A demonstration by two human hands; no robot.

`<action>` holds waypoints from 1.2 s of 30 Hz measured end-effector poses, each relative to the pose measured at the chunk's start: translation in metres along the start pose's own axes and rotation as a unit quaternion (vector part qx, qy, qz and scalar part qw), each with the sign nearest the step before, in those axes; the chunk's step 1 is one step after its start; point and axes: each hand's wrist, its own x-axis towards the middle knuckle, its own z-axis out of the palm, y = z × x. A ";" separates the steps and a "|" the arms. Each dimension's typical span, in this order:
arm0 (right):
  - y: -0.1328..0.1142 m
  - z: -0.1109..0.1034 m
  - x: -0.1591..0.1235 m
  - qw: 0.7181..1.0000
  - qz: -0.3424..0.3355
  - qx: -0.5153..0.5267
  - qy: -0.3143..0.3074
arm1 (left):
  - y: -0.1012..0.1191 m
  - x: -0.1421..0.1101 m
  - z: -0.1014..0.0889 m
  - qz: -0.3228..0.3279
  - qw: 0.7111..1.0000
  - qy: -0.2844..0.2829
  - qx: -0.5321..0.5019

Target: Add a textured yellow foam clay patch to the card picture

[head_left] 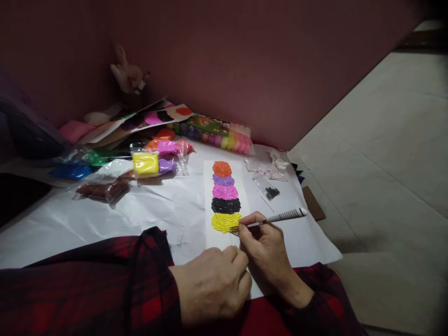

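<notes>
Yellow ridged band (222,222) lies lowest of five on white card (208,200). Our right hand (266,245) pinches slim, pattern-handled tool (278,217), tip at band's lower right edge. Left hand (217,280) curls just beside; whether it grips anything, we cannot tell. We judge light pressure along curved ridges best. Right hand crowds tool's tip; hands hide card's near end. Farther out, pale object (126,74) by wall (245,56) is too dim to name.
</notes>
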 end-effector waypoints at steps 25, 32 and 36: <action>0.010 -0.014 0.010 0.990 -0.086 -0.098 0.057 | -0.001 0.001 -0.005 0.005 1.000 -0.019 -0.007; 0.014 -0.013 0.008 0.996 -0.062 -0.028 0.052 | 0.000 -0.001 -0.002 0.006 1.000 -0.003 -0.002; 0.014 -0.011 0.008 0.997 -0.065 -0.035 0.025 | 0.000 0.000 -0.003 0.004 1.000 -0.004 0.000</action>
